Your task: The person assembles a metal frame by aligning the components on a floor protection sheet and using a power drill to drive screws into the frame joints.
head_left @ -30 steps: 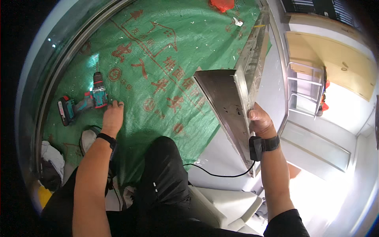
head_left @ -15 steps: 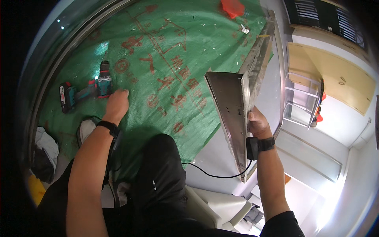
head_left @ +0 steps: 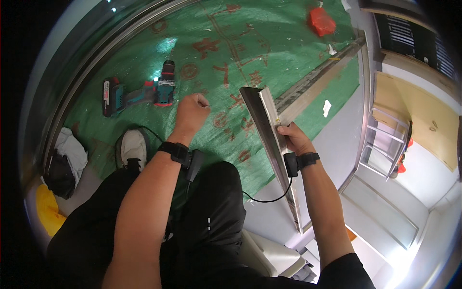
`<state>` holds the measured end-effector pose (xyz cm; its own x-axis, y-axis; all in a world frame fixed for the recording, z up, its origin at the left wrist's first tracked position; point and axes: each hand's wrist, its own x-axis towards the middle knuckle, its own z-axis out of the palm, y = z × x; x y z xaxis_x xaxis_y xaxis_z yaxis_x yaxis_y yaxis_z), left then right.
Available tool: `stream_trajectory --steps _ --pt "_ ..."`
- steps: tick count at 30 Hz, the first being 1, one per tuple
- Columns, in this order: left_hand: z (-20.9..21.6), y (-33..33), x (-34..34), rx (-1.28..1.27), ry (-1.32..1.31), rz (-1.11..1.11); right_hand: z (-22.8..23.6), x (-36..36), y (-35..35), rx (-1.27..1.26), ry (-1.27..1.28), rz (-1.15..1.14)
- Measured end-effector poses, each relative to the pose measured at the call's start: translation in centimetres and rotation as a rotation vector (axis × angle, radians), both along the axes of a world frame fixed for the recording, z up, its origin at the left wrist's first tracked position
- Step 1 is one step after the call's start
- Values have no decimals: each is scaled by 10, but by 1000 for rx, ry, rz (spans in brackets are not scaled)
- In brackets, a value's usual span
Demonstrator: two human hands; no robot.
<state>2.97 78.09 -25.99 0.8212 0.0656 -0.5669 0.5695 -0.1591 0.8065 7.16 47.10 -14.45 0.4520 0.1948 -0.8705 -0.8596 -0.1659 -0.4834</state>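
My right hand [head_left: 295, 138] is closed around a long metal profile [head_left: 269, 126], thumb on its near face. The profile stands tilted, its wide end up and its narrow-looking end down by my forearm. To its left, my left hand [head_left: 191, 114] hovers over the green floor sheet [head_left: 219, 132], thumb and fingers pinched together. A thin dark piece sticks out from these fingertips, too small to name. The cordless drill [head_left: 166, 89] lies on the sheet just beyond my left hand, its lamp lit and its battery to the left.
Another long metal bar [head_left: 320, 77] lies behind the held profile. A red plastic bag [head_left: 321, 22] sits at the far edge of the sheet. My shoe [head_left: 132, 147] and a yellow bag [head_left: 48, 212] are at the left. A white rack [head_left: 385, 139] stands at the right.
My left hand has moved right, away from the drill and toward the profile, fingertips now pinched. The profile has turned in my right hand, showing a narrower face. The whole view has shifted.
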Motion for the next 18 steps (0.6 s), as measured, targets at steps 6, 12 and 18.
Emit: stream_trajectory --steps 6,12,18 --pt "-6 -1 -25 9 68 51 -61 3 14 42 34 23" --pt "-15 4 -42 -19 122 39 -105 6 23 98 -1 1" --pt "-20 6 -51 159 80 -93 -116 4 25 72 47 -42"
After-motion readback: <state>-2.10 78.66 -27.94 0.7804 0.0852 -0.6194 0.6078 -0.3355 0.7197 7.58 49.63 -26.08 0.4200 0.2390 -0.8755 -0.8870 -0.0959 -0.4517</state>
